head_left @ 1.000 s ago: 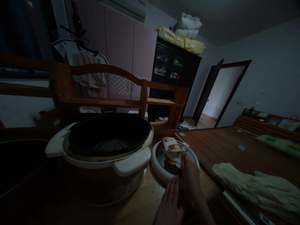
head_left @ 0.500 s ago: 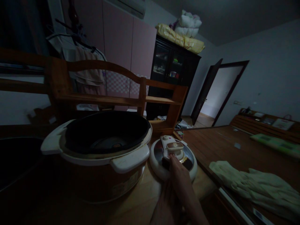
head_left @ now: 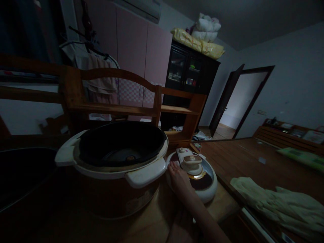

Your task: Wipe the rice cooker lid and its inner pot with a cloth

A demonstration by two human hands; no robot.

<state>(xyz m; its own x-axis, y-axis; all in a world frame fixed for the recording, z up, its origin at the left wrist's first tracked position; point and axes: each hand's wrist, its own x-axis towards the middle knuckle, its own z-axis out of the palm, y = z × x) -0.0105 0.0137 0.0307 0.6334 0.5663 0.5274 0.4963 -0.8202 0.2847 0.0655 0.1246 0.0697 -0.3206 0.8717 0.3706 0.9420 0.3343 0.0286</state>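
A round lid (head_left: 205, 180) with a pale rim, a shiny top and a raised handle lies on the wooden surface. My right hand (head_left: 178, 177) rests on its left side, fingers curled together; whatever they may hold is hidden. Lower down, my left hand (head_left: 181, 224) is a dark shape below the right forearm, its fingers not clear. A small white bit shows beside it, too small to name. Left of the lid stands an electric cooker (head_left: 145, 175) with white side handles, its dark inside uncovered.
Another dark, wide vessel (head_left: 25, 179) is at the far left. A wooden shelf rack (head_left: 118, 108) rises behind the cooker. To the right, a pale green cloth (head_left: 275, 199) lies crumpled on a brown board surface (head_left: 227, 152).
My right hand has moved left, from beside the lid's handle to the lid's left side. The view has shifted slightly, and the cooker still stands uncovered.
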